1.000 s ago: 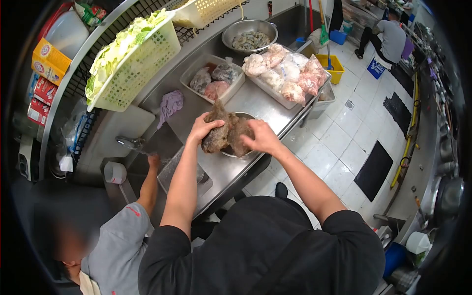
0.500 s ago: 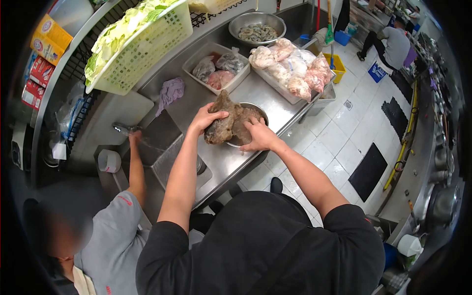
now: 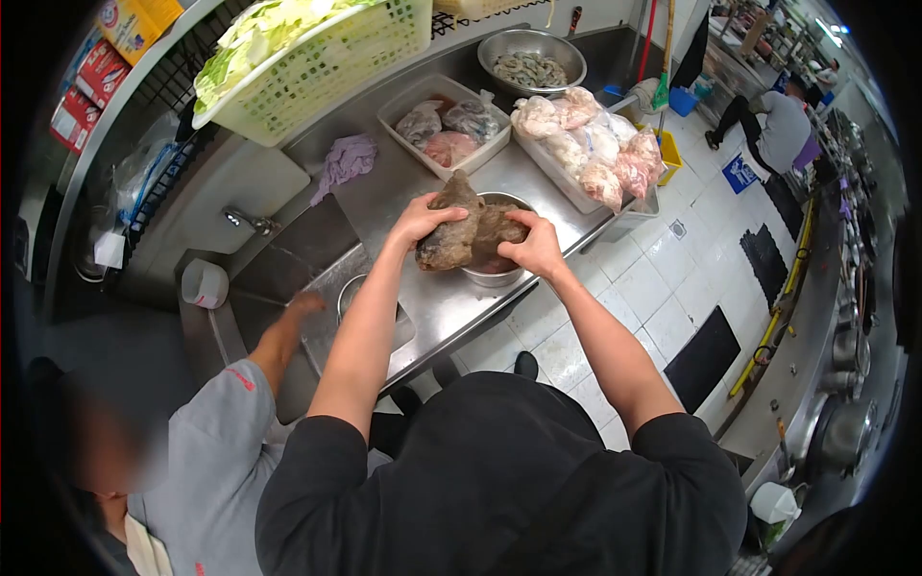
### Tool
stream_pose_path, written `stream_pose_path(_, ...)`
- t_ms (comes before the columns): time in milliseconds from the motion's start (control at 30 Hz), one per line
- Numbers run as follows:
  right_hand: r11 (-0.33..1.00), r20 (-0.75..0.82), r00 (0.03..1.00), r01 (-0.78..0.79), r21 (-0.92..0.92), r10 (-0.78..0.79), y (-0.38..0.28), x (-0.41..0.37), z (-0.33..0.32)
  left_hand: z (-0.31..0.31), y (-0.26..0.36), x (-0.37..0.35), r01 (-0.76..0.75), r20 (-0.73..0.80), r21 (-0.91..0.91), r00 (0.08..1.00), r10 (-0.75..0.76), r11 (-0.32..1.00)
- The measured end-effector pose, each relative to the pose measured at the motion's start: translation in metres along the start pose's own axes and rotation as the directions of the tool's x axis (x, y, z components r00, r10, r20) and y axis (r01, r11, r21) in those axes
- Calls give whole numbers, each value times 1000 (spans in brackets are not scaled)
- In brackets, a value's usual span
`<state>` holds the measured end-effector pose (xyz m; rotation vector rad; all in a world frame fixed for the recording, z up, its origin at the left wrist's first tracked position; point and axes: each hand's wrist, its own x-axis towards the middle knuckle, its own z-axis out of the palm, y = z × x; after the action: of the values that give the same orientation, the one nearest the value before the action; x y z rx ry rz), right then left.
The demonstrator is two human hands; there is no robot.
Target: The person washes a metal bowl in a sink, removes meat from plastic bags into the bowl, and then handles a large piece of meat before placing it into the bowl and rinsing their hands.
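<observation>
My left hand (image 3: 423, 219) is closed around a rough, dark brown, meat-like slab (image 3: 451, 235), thumb on top, over the left side of a round metal bowl (image 3: 497, 279). Right beside that slab, another brown meaty lump (image 3: 497, 227) sits at the bowl. My right hand (image 3: 538, 245) grips this lump's right edge, with fingers over the top and thumb lower down. The two brown pieces overlap in this view. Part of the bowl's inside is hidden behind them. The bowl stands on the steel counter (image 3: 432, 322) near its front edge.
A white tub (image 3: 495, 144) of bagged meat and a heaped tray of bags (image 3: 600, 144) stand behind. Farther back is a shrimp bowl (image 3: 579, 69). Leafy greens fill a basket (image 3: 317, 82). At left, a co-worker's hand (image 3: 305, 305) reaches into the sink (image 3: 274, 254).
My right hand has gone from spread fingers on the lump to gripping its edge. The co-worker's hand has moved from the tap toward the front of the sink. The view has shifted slightly.
</observation>
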<state>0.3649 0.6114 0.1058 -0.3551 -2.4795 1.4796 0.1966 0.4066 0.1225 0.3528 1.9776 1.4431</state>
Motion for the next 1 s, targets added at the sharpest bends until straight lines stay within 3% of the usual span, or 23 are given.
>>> stream_pose_path(100, 998, 11, 1000, -30, 62, 29, 4, 7, -2, -2, -2, 2, 24, 5, 20, 1000, -24, 1000)
stream_pose_path(133, 999, -17, 999, 39, 36, -39, 9, 7, 1, -1, -3, 2, 20, 5, 15, 1000, -20, 1000)
stream_pose_path(200, 989, -17, 991, 128, -73, -130, 11, 3, 3, 2, -5, 4, -23, -10, 55, 1000, 24, 998)
stream_pose_path(233, 988, -14, 991, 132, -80, -134, 14, 0, 7, 2, -6, 5, -27, -12, 48, 1000, 28, 998)
stream_pose_path(333, 935, 79, 993, 113, -337, -91, 24, -11, 27, 9, 1, -1, -74, -61, 176, 994, 86, 982)
stream_pose_path(533, 847, 101, 956, 291, -444, -275, 25, -8, 24, 10, 2, 0, -85, -85, 294, 990, 115, 952)
stream_pose_path(667, 782, 193, 919, 394, -483, -344, 14, 1, 13, 8, 1, 3, -84, -86, 290, 990, 114, 953)
stream_pose_path(833, 719, 263, 911, 411, -561, -317, -23, 10, -2, 5, 3, -2, -51, -43, 68, 998, 54, 996)
stream_pose_path(1000, 674, 317, 898, 440, -594, -307, -52, 8, -21, 2, 5, -3, -8, -26, 7, 1000, 8, 1000)
